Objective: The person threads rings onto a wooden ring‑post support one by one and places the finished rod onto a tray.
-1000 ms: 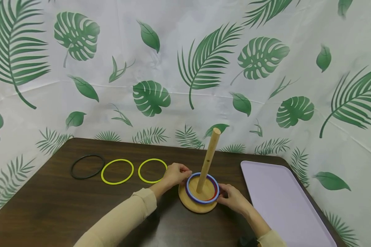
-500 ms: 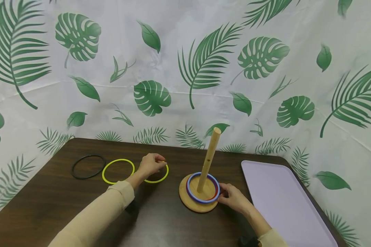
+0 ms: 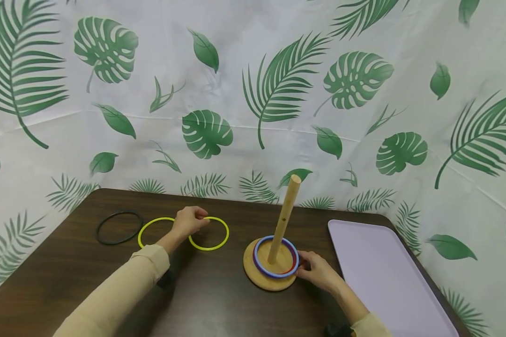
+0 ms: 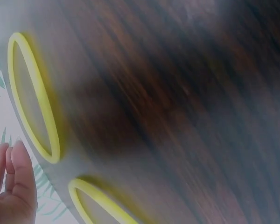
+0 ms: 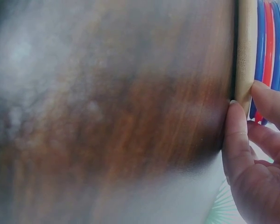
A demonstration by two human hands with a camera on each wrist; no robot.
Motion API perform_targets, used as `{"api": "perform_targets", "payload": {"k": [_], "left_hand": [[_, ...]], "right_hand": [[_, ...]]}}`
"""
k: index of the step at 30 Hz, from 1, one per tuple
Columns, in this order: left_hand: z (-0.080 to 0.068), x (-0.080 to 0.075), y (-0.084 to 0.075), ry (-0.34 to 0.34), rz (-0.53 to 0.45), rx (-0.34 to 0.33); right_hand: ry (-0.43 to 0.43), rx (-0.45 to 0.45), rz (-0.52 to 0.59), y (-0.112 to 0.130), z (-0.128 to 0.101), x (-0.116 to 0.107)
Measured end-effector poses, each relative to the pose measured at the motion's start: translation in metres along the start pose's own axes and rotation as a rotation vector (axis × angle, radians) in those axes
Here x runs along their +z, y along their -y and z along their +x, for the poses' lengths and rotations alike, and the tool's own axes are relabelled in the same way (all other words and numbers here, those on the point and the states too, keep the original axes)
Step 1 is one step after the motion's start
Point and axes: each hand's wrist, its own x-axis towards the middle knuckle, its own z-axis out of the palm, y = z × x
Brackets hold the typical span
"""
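A wooden ring stand has an upright peg [image 3: 284,217] on a round base [image 3: 253,275]. Blue rings [image 3: 280,276] and a red ring [image 5: 269,42] lie stacked around the peg at its foot. My right hand [image 3: 318,270] pinches the base's right rim, fingertips close against the rings in the right wrist view. Two yellow rings lie flat on the table, one nearer the stand [image 3: 209,249] and one further left [image 3: 140,236]. Above the place where they adjoin hovers my left hand [image 3: 188,221], holding nothing, its fingers loosely extended and partly covering the left ring.
A black ring [image 3: 118,243] lies at the far left of the dark wooden table [image 3: 236,313]. To the right of the stand is a lilac tray [image 3: 383,262]. A leaf-patterned cloth [image 3: 236,93] hangs behind the table.
My left hand has left the stand and moved left, passing over the nearer yellow ring to the gap between both yellow rings. The right hand and the rings stay where they were.
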Motion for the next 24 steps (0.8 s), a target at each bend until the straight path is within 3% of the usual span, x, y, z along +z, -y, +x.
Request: {"api": "perform_targets", "payload": {"k": [5, 24], "left_hand": [[0.001, -0.004, 0.005, -0.018, 0.045, 0.010], [0.008, -0.002, 0.015, -0.022, 0.107, -0.048]], "right_hand": [[-0.008, 0.010, -0.020, -0.002, 0.000, 0.000], [-0.013, 0.029, -0.001, -0.004, 0.000, 0.002]]}}
